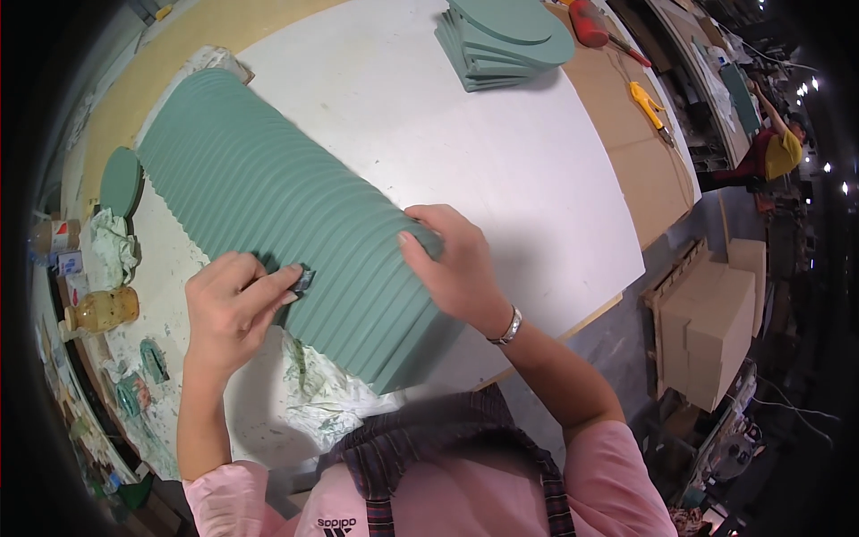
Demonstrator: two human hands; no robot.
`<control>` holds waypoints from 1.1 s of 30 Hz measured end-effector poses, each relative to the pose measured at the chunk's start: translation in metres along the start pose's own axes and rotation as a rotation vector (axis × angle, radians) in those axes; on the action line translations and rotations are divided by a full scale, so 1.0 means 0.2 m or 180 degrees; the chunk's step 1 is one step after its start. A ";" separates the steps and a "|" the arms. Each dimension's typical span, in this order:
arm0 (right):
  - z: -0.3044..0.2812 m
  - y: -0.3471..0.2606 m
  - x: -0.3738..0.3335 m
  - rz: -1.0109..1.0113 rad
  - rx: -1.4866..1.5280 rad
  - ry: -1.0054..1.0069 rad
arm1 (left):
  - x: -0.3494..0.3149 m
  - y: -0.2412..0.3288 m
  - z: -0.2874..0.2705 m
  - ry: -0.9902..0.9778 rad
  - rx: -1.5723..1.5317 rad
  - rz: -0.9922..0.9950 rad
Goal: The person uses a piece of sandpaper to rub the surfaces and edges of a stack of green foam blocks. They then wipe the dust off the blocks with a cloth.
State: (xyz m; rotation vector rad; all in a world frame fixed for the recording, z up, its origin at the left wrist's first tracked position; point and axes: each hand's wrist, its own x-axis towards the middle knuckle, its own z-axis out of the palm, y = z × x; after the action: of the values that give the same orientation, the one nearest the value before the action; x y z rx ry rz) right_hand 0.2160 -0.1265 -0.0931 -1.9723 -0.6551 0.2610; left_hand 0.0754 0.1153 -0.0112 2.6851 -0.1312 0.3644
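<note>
A long green ribbed piece point(277, 192) lies slantwise across the white tabletop, its near end close to my body. Between the fingertips of my left hand point(231, 304) is pinched a small dark pad point(304, 280), touching the ribs along the piece's left side. Its exact kind is too small to make out. My right hand point(455, 264) is wrapped over the right edge of the ribbed piece, thumb on top and the other fingers partly out of sight. Crumpled, green-stained white cloth point(327, 394) is bunched at the near end.
A stack of green boards point(506, 45) stands at the far side. Right of it are a red mallet point(588, 24) and a yellow air gun point(646, 103). A jar point(103, 311), a rag point(113, 246) and a green disc point(121, 182) sit left. Cardboard boxes point(707, 327) stand right; a person point(774, 152) works beyond.
</note>
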 end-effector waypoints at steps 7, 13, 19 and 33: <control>-0.01 -0.01 0.00 0.0140 -0.0198 -0.0071 | 0.07 0.02 0.06 -0.0105 0.0369 0.0264; 0.00 0.00 0.00 0.0093 -0.0123 -0.0007 | 0.14 0.03 0.08 -0.0146 0.0450 0.0273; -0.01 -0.02 0.00 0.0216 -0.0120 -0.0044 | 0.13 0.04 0.07 -0.0208 0.0317 0.0126; -0.02 -0.05 0.00 0.0297 -0.0103 -0.0085 | 0.22 0.13 0.12 -0.0280 0.0534 0.0272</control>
State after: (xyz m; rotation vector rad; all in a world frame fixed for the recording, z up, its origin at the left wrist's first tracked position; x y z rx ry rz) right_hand 0.2151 -0.1263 -0.0826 -2.0363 -0.5883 0.3362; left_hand 0.1198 0.0807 -0.0097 2.8689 -0.2527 0.2948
